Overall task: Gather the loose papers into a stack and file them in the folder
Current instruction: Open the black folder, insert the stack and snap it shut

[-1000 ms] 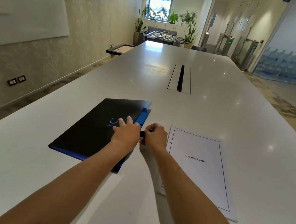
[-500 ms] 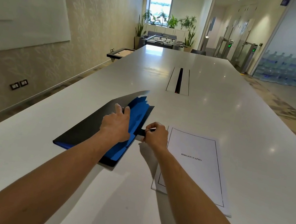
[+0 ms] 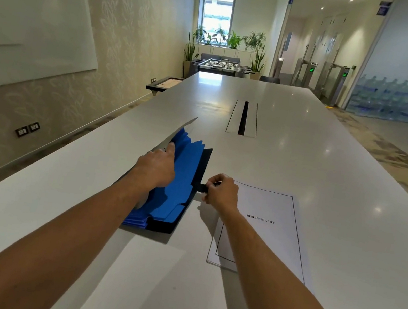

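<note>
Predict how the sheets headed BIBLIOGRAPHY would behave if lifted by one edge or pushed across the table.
The paper stack looks thin and lies flat, so it would probably droop if lifted by one edge. Its bottom edges look slightly offset, so the sheets seem loose and might fan apart. The table is glossy, so a push would likely slide them easily.

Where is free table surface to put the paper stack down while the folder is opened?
Free: the table right of the paper stack, and beyond the folder up to the cable slot. Crowded: between folder and stack, where the right hand pinches the folder's tab.
</note>
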The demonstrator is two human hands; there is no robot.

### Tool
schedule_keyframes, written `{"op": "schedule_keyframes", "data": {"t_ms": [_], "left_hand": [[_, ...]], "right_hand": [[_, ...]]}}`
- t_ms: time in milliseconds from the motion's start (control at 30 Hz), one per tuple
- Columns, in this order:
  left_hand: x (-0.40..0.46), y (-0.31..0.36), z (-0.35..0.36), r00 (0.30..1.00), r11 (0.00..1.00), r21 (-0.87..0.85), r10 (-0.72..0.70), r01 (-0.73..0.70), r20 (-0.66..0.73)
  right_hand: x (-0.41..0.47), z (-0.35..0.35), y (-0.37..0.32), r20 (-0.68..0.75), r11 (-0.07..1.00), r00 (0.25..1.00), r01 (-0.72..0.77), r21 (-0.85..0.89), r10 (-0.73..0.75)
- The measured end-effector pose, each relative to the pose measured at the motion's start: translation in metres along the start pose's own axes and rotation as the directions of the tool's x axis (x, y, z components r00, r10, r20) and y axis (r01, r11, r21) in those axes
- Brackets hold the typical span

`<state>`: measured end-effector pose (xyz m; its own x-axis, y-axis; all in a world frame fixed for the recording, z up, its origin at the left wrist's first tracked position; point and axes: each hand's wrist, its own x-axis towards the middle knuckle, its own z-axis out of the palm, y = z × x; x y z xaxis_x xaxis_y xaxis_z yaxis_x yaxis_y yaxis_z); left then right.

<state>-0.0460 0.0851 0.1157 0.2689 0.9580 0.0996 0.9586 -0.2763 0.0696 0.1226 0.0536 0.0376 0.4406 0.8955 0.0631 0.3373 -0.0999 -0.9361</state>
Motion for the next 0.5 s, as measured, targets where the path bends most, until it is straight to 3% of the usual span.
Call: {"op": "schedule_keyframes", "data": {"t_ms": [233, 367, 500], "left_hand": [[-0.006, 0.012, 0.011, 0.994, 0.995, -0.002, 0.102, -0.102, 0.031], [-0.008, 0.023, 0.021, 0.996, 0.997, 0.006, 0.077, -0.077, 0.036], [-0.013, 0.038, 0.037, 0.995, 0.999, -0.015, 0.049, -0.048, 0.083]], "right_hand": [[-0.01, -0.007, -0.003, 0.007, 0.969, 0.998, 0.057, -0.242, -0.057], [-0.018, -0.033, 0.002, -0.08, 0.945, 0.99, 0.085, -0.315, -0.116], [-0.027, -0.076, 0.014, -0.228, 0.927, 0.971, -0.022, -0.374, -0.069]]}}
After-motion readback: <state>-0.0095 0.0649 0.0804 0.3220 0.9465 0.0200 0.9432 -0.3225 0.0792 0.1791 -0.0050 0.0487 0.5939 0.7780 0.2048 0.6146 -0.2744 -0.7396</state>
